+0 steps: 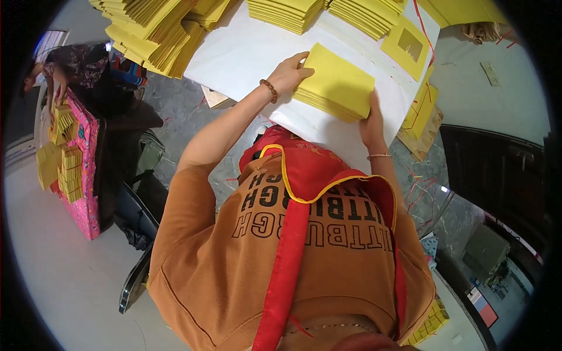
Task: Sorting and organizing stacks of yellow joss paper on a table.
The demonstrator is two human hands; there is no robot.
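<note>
A thick stack of yellow paper point(336, 79) sits at the near part of the white table, its layered edge facing me. My left hand point(291, 75) is closed on its left end, with the thumb on top and the fingers along the side. At the right end, my right hand point(372, 121) presses against the side, its fingers partly hidden behind the stack. A flat yellow piece with a square window point(408, 47) lies to the right of the stack.
Piles of yellow paper point(158, 35) crowd the far left of the white table point(225, 55), and more stacks point(287, 13) line its far edge. A red string point(430, 41) hangs at the right. Another person point(76, 64) is at a pink table point(88, 169) on the left.
</note>
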